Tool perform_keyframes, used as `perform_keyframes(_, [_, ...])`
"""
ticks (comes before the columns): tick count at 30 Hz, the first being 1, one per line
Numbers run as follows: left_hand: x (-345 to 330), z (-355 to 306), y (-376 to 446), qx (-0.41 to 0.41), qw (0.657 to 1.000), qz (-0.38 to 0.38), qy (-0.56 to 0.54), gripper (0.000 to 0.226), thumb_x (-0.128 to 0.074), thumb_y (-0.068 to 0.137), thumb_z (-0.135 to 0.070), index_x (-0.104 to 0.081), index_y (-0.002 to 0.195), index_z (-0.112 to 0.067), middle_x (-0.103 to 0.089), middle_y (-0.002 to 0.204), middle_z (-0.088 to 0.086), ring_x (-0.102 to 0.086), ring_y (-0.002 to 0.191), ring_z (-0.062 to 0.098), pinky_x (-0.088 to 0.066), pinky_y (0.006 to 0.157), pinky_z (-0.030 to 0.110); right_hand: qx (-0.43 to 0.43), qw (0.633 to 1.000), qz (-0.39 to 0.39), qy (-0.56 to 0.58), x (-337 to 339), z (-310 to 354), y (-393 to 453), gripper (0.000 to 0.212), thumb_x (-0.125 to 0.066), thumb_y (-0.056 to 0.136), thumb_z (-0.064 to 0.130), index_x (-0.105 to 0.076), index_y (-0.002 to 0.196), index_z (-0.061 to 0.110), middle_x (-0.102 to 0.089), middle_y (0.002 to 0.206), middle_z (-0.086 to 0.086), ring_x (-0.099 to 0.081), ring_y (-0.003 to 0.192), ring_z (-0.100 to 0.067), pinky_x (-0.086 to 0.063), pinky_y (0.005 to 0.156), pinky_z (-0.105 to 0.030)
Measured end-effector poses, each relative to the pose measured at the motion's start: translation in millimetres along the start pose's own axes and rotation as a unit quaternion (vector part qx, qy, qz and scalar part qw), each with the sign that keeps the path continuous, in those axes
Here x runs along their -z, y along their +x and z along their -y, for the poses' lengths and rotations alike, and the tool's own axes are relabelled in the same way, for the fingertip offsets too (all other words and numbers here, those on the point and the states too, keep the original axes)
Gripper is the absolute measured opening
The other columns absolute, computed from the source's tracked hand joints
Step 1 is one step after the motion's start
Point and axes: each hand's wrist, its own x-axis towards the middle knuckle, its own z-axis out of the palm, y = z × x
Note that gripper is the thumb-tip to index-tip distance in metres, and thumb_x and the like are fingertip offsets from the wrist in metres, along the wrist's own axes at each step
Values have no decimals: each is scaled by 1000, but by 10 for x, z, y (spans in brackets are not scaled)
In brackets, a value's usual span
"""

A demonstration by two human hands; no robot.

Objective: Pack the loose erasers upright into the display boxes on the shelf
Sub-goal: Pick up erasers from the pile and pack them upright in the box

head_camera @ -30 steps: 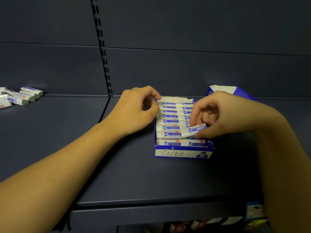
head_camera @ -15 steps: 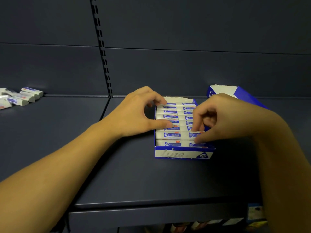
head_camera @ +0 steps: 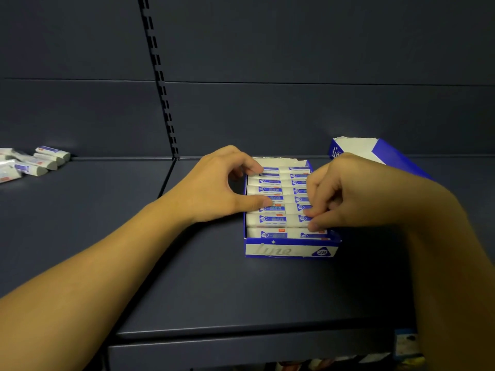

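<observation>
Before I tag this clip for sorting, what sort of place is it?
Probably a stationery shop aisle: dark slotted shelving, a branded display box of wrapped erasers, and loose erasers lying on the shelf at left.

1. Slotted upright (head_camera: 160,84): dark metal strip with paired slots, running from the top edge down the back wall.
2. Back panels (head_camera: 321,49): dark blue-grey, matte, on both sides of the slotted upright, each crossed by one horizontal seam.
3. Lower-tier goods (head_camera: 404,346): small colourful items, blurred, far below and to the right of the slotted upright; kind cannot be told.
</observation>
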Motion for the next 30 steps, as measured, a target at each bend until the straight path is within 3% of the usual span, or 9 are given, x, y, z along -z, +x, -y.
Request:
perform_keyframes(3, [0, -19, -4, 14, 1000, 4, -17, 50, -88, 67, -47, -68, 110, -30, -60, 111, -14, -61, 99, 6, -52, 90, 30, -6, 1000, -6, 16, -16, 0, -23, 13, -80, 71, 44, -70, 67, 36, -69, 85, 24, -64, 96, 6, -59, 71, -24])
perform_keyframes(6, [-8, -44, -33, 25, 999, 1, -35, 48, -89, 68, -43, -68, 110, -29, -60, 112, -14, -61, 100, 7, -53, 91, 31, -2, 999, -45, 11, -27, 19, -29, 18, -88, 71, 36, -71, 64, 33, -70, 76, 16, -66, 79, -1, -53, 65, -24])
perform_keyframes(9, [-26, -58, -84, 40, 997, -4, -70, 43, -90, 70, -39, -70, 107, -31, -59, 113, -13, -62, 101, 8, -54, 92, 34, -14, 996, -75, 42, -39, 41, -73, 15, -91, 69, 27, -77, 75, 27, -72, 70, 2, -67, 67, -8, -48, 61, -16])
perform_keyframes(12, [-22, -98, -134, 43, 996, -5, -73, 40, -87, 72, -42, -70, 106, -31, -59, 114, -13, -63, 102, 8, -55, 90, 32, -19, 997, -72, 28, -48, 100, -115, 11, -89, 73, 25, -80, 80, 26, -75, 75, 4, -68, 68, -7, -51, 64, -19])
perform_keyframes(14, [10, -124, -149, 35, 998, -9, -54, 35, -84, 77, -42, -70, 107, -29, -59, 113, -12, -63, 101, 7, -54, 87, 25, -28, 997, -78, 6, 14, 145, -158, 6, -85, 77, 26, -82, 82, 26, -75, 75, 12, -66, 67, -1, -51, 65, -18])
perform_keyframes(17, [123, -116, -133, 25, 998, -57, 12, 22, -79, 85, -33, -72, 104, -25, -62, 106, -9, -62, 91, 5, -50, 80, 15, -38, 987, -157, -2, 163, 185, -190, 4, -78, 84, 24, -81, 83, 25, -73, 72, 16, -63, 66, 3, -44, 60, -9])
perform_keyframes(20, [313, -4, -156, 49, 987, -87, 124, 14, -71, 89, -21, -72, 102, -16, -61, 98, -2, -61, 86, 14, -51, 83, 27, -44, 977, -210, 1, 263, 196, -82, 10, -71, 87, 20, -77, 93, 25, -71, 77, 14, -62, 68, 7, -42, 60, -6])
perform_keyframes(26, [825, 247, -482, 134, 940, -39, 312, 21, -58, 93, -20, -64, 111, -9, -57, 109, 10, -58, 102, 32, -50, 84, 39, -104, 977, -179, -52, 214, 339, 430, 41, -59, 82, 14, -62, 122, 19, -68, 110, -3, -64, 103, -20, -53, 85, -30])
perform_keyframes(30, [1180, 346, -840, 204, 913, -53, 348, 24, -58, 91, -23, -64, 111, -12, -58, 112, 9, -60, 105, 32, -50, 85, 39, -119, 976, -162, -88, 121, 738, 632, 37, -58, 85, 14, -61, 122, 9, -63, 119, -13, -64, 103, -30, -57, 88, -41])
